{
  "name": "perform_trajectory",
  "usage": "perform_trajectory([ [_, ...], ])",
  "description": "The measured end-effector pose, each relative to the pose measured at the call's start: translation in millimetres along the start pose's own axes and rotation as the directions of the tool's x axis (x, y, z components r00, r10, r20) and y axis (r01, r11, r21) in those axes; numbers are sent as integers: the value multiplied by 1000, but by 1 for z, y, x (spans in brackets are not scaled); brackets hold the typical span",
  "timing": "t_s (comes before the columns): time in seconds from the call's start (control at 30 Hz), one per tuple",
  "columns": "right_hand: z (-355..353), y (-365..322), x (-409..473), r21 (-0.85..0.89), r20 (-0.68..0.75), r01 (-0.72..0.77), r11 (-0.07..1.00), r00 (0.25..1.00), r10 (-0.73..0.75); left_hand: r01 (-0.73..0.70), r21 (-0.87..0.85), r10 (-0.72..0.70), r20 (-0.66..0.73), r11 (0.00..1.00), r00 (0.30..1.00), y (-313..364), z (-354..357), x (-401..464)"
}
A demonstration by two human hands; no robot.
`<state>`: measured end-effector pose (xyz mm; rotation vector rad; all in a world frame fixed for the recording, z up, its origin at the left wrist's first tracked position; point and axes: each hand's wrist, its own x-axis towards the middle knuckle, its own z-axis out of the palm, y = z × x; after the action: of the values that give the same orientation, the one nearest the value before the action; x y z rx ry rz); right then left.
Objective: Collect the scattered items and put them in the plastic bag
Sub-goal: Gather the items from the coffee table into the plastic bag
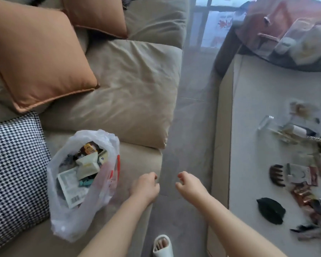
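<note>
A clear plastic bag (pixel 67 216) stands open on the beige sofa seat, with several packets and small boxes inside. My left hand (pixel 145 186) hovers just right of the bag over the seat's edge, fingers loosely curled, holding nothing. My right hand (pixel 188 185) hangs over the floor gap between sofa and table, fingers also loosely curled and empty. Scattered items lie on the white table at right: a brown hair claw (pixel 277 175), a dark hair clip (pixel 271 210), a glass bottle (pixel 267 123), wrappers and small packets (pixel 300 175).
Orange cushions (pixel 35 58) and a houndstooth cushion (pixel 13 164) sit on the sofa (pixel 133 101). A narrow grey floor strip (pixel 189 127) separates sofa and white table (pixel 252 101). My foot in a white slipper (pixel 162 245) stands on the floor below.
</note>
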<state>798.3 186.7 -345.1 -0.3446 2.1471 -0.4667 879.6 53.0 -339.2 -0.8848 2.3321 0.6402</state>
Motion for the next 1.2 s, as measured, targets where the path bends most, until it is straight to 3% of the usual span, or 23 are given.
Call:
perform_trajectory([
  [0.43,-70,252,-89,-93,-37,-212,973,977,210,-271,252,214,230,929,949,191,130,-49],
  [0.63,-90,353,-118,-20,-67,-316,949,947,314,-362,316,271,299,877,915,267,187,-65],
  [0.93,-99,479,-128,61,-88,-435,898,894,439,-500,382,371,363,778,855,363,269,-65],
  [1.2,-107,555,-91,133,-191,-434,891,871,452,-583,397,467,355,709,810,429,348,-45],
])
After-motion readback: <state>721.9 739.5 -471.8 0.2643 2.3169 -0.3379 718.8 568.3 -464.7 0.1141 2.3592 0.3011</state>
